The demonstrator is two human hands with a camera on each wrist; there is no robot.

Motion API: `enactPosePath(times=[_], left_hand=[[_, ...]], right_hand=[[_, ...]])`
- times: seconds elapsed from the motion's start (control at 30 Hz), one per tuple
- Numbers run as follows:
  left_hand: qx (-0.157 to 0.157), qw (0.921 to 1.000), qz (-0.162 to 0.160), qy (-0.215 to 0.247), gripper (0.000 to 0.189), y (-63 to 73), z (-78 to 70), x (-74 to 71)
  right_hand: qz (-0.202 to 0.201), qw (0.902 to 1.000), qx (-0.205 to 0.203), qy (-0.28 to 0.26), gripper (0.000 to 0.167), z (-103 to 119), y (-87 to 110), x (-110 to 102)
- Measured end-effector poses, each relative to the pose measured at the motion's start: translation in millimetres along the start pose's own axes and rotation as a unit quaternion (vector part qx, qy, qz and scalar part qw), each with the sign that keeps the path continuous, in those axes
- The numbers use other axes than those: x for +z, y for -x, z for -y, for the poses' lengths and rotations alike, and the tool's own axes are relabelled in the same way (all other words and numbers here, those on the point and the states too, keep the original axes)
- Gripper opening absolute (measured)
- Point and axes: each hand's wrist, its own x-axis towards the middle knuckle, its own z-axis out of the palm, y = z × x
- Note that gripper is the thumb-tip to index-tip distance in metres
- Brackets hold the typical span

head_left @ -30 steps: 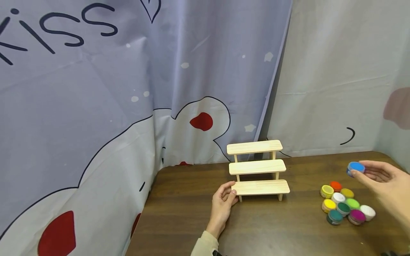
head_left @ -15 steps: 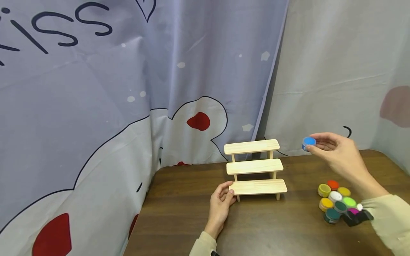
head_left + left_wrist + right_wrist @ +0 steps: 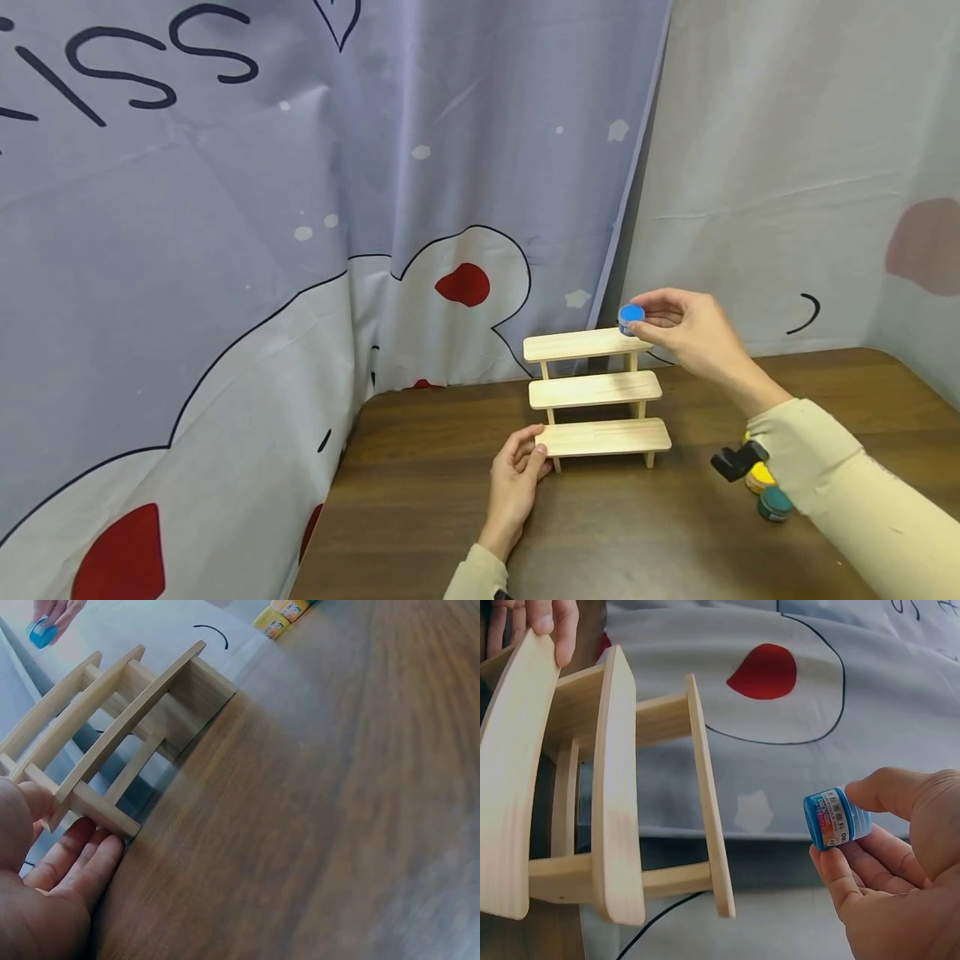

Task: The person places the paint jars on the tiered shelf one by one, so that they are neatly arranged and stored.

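Note:
A small three-tier wooden shelf [image 3: 596, 390] stands on the brown table, its boards stepping up toward the curtain. My left hand [image 3: 513, 492] grips the left end of the lowest board, thumb on top and fingers beneath. Between thumb and fingertips my right hand [image 3: 693, 333] pinches a blue paint jar [image 3: 831, 819] with a printed label. In the head view the jar overlaps the right end of the top board. From the right wrist, a gap shows between the jar and that board [image 3: 709, 795].
On the table's right, yellow [image 3: 761, 477] and teal [image 3: 775, 503] paint jars show beside the right sleeve [image 3: 840, 467], which hides others. A printed curtain [image 3: 465, 167] hangs behind the table [image 3: 420, 500]. A dark cord [image 3: 656, 919] runs behind the shelf.
My right hand has carried the blue paint jar left from above the jar group to the top board's right end. My left hand keeps its hold on the lowest board.

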Motion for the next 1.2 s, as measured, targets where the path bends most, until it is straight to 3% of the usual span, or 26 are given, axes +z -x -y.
enactPosePath(times=[0.33, 0.6, 0.9, 1.2], left_hand=[[0.006, 1.0000, -0.001, -0.002, 0.031, -0.7, 0.6, -2.2], [0.008, 0.9999, -0.005, -0.009, 0.031, 1.0, 0.2, -3.3], [0.013, 0.9999, -0.003, -0.009, 0.031, 0.1, 2.9, -1.2], [0.012, 0.9999, -0.008, -0.006, 0.031, -0.2, 2.1, -0.1]], right_hand=[[0.017, 0.9998, 0.004, -0.009, 0.047, 15.8, -17.3, 23.8], [0.034, 0.9994, 0.002, -0.009, 0.042, 27.5, -35.6, 57.1], [0.041, 0.9990, -0.001, 0.019, 0.038, 29.6, -52.1, 91.1], [0.042, 0.9985, -0.006, 0.034, 0.037, 23.8, -62.1, 110.9]])
